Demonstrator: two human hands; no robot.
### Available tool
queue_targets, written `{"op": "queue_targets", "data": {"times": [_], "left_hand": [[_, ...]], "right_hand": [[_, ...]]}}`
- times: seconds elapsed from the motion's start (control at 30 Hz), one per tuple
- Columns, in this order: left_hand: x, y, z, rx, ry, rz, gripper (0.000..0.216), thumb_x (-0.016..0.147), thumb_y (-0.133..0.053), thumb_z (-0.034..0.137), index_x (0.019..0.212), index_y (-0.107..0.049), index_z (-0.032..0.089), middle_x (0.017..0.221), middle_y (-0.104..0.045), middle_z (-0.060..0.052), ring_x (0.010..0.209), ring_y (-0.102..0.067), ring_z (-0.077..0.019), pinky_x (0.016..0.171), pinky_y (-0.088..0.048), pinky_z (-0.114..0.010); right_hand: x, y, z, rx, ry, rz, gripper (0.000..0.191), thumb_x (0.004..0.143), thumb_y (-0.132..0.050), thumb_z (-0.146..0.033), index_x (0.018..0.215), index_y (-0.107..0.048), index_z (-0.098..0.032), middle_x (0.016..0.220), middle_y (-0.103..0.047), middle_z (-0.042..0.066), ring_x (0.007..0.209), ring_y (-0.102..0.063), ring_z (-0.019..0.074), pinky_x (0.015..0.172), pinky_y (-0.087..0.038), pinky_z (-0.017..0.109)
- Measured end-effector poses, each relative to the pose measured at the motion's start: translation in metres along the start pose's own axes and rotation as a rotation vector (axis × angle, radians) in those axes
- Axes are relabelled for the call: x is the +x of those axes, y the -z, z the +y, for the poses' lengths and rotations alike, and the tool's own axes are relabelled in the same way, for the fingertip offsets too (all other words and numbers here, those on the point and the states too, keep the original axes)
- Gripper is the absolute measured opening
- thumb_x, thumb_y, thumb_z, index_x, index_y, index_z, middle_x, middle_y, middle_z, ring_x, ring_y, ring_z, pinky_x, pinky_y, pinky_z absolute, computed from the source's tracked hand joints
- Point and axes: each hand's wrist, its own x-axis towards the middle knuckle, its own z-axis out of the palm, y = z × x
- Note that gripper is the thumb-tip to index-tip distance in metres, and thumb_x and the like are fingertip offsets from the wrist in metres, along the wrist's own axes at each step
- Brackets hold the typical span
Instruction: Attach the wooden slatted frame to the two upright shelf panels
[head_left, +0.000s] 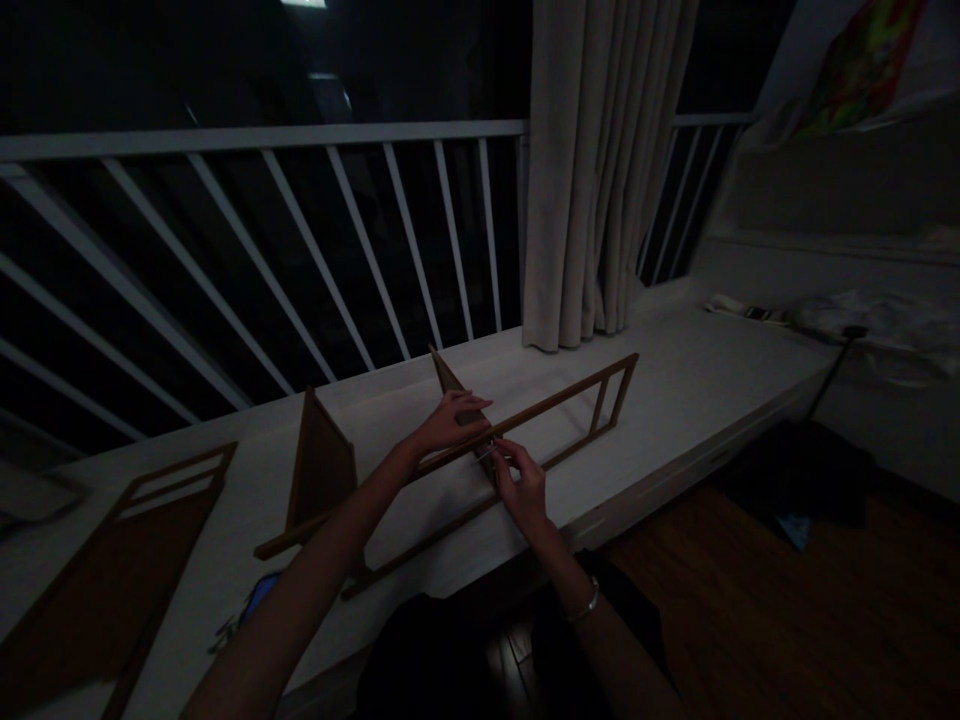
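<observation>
A brown wooden rack (559, 400) with long side rails and cross boards lies on its side on a white ledge. My left hand (450, 422) is at the joint of the upper rail and the middle board (448, 375), its fingers stretched along the wood and its thumb lower, holding the rack there. Just below that joint, my right hand (521, 485) pinches a thin metal rod (484, 454) that looks like a hex key. Its tip is at the joint, and the fastener cannot be made out. Nearer the left end stands another board (322, 465) of the rack.
A separate brown wooden panel (97, 570) with slats lies on the ledge (675, 360) at the left. Beside my left forearm are a blue item (259, 595) and small metal pieces (225, 632). White railings (397, 215) and a curtain (592, 180) stand behind. Dark fabric (802, 480) is on the floor.
</observation>
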Motion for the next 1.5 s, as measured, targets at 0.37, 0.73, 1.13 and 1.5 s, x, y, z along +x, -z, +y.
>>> {"op": "queue_targets", "data": {"times": [0.37, 0.73, 1.13, 1.5], "left_hand": [[0.001, -0.001, 0.0, -0.017, 0.01, 0.009, 0.052, 0.064, -0.056, 0.051, 0.11, -0.052, 0.027, 0.111, -0.052, -0.004, 0.114, -0.03, -0.0204, 0.098, -0.027, -0.038], [0.001, 0.0, 0.002, -0.015, 0.024, 0.006, 0.053, 0.062, -0.057, 0.051, 0.109, -0.052, 0.026, 0.111, -0.05, -0.004, 0.114, -0.031, -0.0207, 0.096, -0.031, -0.036], [0.001, 0.0, 0.001, -0.02, 0.021, 0.024, 0.053, 0.061, -0.059, 0.05, 0.108, -0.054, 0.025, 0.11, -0.052, -0.005, 0.113, -0.033, -0.0199, 0.096, -0.03, -0.036], [0.0, 0.004, 0.006, 0.069, -0.011, 0.011, 0.051, 0.064, -0.056, 0.051, 0.109, -0.052, 0.028, 0.11, -0.054, -0.002, 0.11, -0.035, -0.0199, 0.095, -0.028, -0.039]], "right_hand": [[0.009, -0.001, -0.01, 0.06, -0.102, 0.094, 0.016, 0.076, -0.049, -0.03, 0.08, -0.06, -0.018, 0.075, -0.06, 0.003, 0.069, -0.055, 0.0127, 0.058, -0.046, 0.024], [0.013, -0.002, -0.009, 0.219, -0.213, 0.097, 0.017, 0.072, -0.053, -0.033, 0.075, -0.058, -0.017, 0.079, -0.056, 0.004, 0.073, -0.054, 0.0133, 0.05, -0.046, 0.021], [0.009, -0.012, -0.014, 0.412, -0.328, 0.218, 0.027, 0.074, -0.052, -0.03, 0.096, -0.044, -0.02, 0.065, -0.057, -0.002, 0.056, -0.059, 0.0109, 0.048, -0.047, 0.021], [0.008, -0.011, -0.012, 0.049, -0.048, 0.174, 0.02, 0.078, -0.044, -0.026, 0.092, -0.057, -0.018, 0.084, -0.059, 0.006, 0.073, -0.055, 0.0132, 0.065, -0.047, 0.027]]}}
